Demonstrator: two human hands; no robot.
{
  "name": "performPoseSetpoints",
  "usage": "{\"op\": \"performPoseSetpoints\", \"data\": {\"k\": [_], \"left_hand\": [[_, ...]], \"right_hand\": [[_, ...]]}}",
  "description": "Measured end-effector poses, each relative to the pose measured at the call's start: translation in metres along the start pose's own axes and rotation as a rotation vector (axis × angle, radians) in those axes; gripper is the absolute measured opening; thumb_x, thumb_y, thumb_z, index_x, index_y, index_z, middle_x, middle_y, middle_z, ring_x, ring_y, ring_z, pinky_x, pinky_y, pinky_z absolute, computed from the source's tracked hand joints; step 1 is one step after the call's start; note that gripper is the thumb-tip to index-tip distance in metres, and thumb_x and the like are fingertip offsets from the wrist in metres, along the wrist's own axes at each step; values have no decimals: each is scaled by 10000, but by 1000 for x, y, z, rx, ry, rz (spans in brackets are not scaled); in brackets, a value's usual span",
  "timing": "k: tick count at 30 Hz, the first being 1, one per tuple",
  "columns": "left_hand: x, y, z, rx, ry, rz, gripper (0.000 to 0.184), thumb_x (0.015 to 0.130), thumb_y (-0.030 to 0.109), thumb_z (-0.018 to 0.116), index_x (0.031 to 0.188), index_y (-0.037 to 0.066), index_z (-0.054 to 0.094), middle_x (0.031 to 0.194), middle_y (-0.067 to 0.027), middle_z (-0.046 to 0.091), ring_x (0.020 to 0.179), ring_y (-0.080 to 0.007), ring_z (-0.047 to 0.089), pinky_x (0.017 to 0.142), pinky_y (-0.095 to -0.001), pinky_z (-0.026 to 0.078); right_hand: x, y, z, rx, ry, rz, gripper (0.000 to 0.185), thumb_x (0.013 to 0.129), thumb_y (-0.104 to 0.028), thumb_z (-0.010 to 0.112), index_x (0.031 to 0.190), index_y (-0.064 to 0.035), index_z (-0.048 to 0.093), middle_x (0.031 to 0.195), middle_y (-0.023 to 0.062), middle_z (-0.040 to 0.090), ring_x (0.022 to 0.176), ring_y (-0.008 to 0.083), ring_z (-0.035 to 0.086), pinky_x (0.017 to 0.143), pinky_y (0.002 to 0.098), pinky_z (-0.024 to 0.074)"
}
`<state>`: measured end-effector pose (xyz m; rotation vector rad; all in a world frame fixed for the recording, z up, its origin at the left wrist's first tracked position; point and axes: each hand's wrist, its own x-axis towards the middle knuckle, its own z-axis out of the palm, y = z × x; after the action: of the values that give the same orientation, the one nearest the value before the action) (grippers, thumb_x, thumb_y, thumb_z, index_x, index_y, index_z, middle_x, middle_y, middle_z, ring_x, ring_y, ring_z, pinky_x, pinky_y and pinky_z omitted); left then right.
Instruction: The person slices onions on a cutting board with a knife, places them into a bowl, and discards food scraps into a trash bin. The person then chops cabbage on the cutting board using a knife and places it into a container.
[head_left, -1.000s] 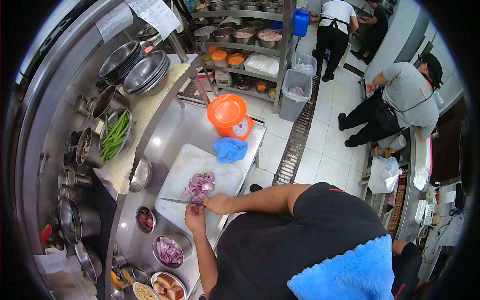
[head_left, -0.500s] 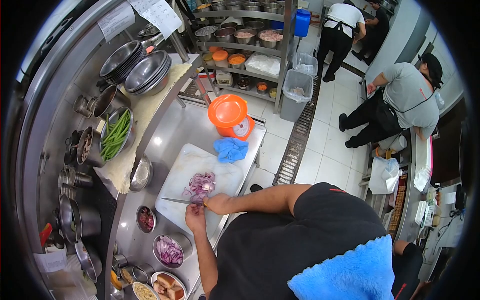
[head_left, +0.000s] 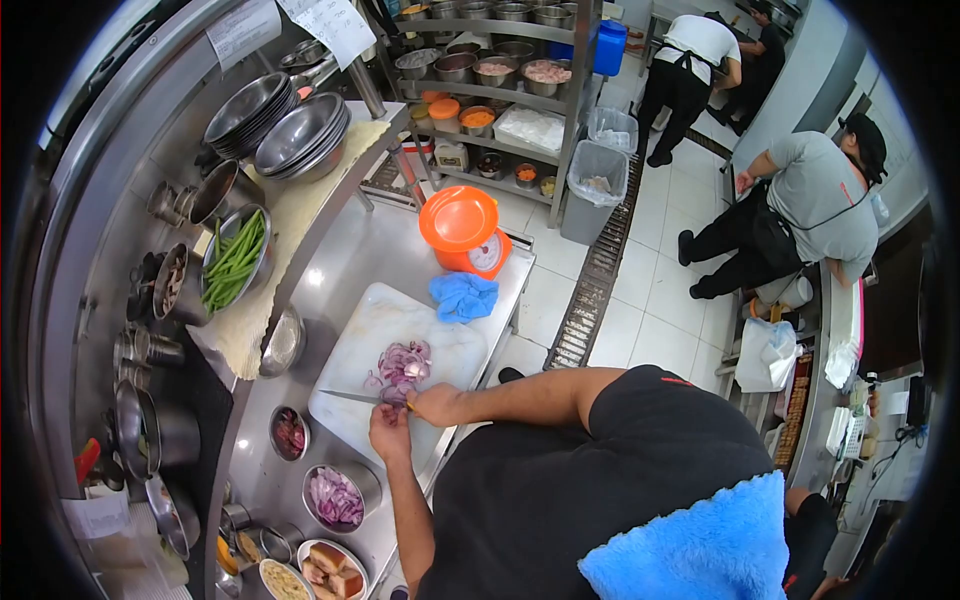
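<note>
My right hand (head_left: 437, 405) is closed around the handle of a knife (head_left: 350, 397), whose blade points left across a white cutting board (head_left: 345, 345). Sliced red onion (head_left: 404, 361) lies in a loose pile just beyond the blade. My left hand (head_left: 389, 432) is at the board's near edge, close against the knife and the right hand. Its fingers are bent together, and what they hold is hidden. More cut red onion fills a metal container (head_left: 340, 500) near my left forearm. A small bowl of dark red pieces (head_left: 289, 433) stands beside the board.
An orange scale (head_left: 470, 240) and a blue cloth (head_left: 463, 297) are past the board. Green beans (head_left: 234, 262) sit in a bowl on the raised shelf. A container of bread-like pieces (head_left: 333, 572) stands at the bottom. A co-worker (head_left: 815, 190) stands on the right; others work farther back.
The view has shifted very slightly. Both hands and the knife stay at nearly the same place on the board, beside the onion pile.
</note>
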<state>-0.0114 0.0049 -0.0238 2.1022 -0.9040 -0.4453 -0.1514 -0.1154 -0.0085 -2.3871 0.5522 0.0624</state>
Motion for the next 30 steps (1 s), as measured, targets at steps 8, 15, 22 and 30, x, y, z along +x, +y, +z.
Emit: {"op": "performPoseSetpoints", "data": {"k": [8, 15, 22, 30], "left_hand": [[3, -5, 8, 7, 26, 38, 281, 840, 99, 835, 1045, 18, 661, 908, -93, 743, 855, -212, 742, 782, -339, 578], [-12, 15, -10, -17, 49, -73, 307, 874, 83, 790, 1151, 29, 668, 1011, -132, 750, 934, -252, 752, 845, -356, 608], [-33, 10, -7, -226, 98, -115, 300, 896, 9, 742, 1183, 9, 656, 1094, -141, 730, 972, -244, 742, 877, -342, 608], [-32, 36, -13, -134, 48, -69, 328, 925, 74, 723, 1247, 49, 661, 1145, -127, 727, 995, -278, 735, 884, -365, 600]], "right_hand": [[0, 5, 1, -66, 5, -23, 286, 1015, -240, 522, 1127, 22, 549, 810, 214, 723, 737, 405, 732, 632, 533, 565], [-12, -2, -34, -52, 3, 5, 421, 1014, -350, 626, 1236, -2, 542, 877, 264, 720, 827, 464, 705, 731, 589, 530], [-30, -11, -87, -149, 32, 34, 363, 1007, -318, 649, 1164, -9, 542, 826, 260, 716, 802, 460, 713, 705, 564, 547], [-50, 13, -101, -45, 186, 101, 379, 1002, -343, 687, 1049, -2, 528, 791, 278, 684, 782, 513, 669, 639, 567, 502]]}}
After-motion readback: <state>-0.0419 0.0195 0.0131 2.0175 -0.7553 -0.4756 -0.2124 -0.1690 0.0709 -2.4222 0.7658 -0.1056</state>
